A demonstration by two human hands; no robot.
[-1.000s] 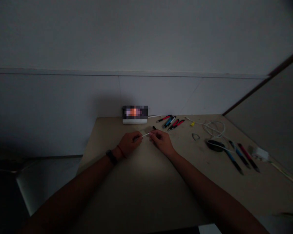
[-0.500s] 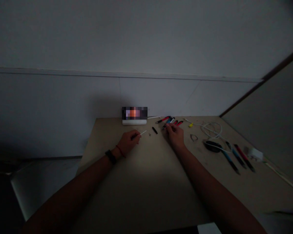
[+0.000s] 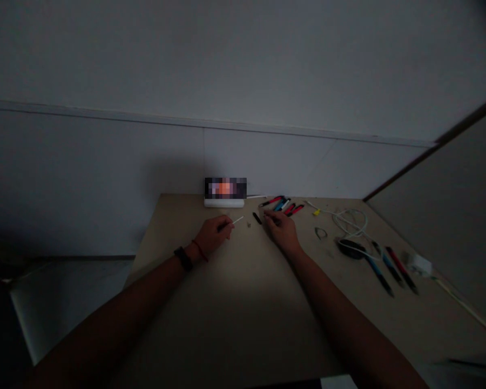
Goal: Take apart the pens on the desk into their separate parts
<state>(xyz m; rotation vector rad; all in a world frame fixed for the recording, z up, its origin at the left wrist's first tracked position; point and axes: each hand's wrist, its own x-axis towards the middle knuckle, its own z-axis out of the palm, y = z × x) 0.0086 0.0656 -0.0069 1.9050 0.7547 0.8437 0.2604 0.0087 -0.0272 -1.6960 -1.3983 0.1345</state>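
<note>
My left hand [image 3: 215,232] is closed on a thin white pen refill [image 3: 237,220], which pokes out to the right past the fingertips. Over the table, my right hand [image 3: 282,228] is pinched; whatever lies between its fingertips is too dark and small to make out. Just left of those fingertips lies a short black pen part [image 3: 256,218]. A tiny piece [image 3: 249,225] rests between both hands. Behind the right hand is a group of red, blue and black pens [image 3: 285,205].
A phone with a blurred screen [image 3: 225,188] stands on a white base [image 3: 224,203] by the wall. To the right lie a coiled white cable [image 3: 350,221], a dark oval object [image 3: 351,249], several larger pens [image 3: 400,270] and a white plug [image 3: 420,265].
My right hand has moved left and slightly toward me, away from the pen group to beside the black pen part. The left hand keeps its hold on the refill. The view has tilted slightly.
</note>
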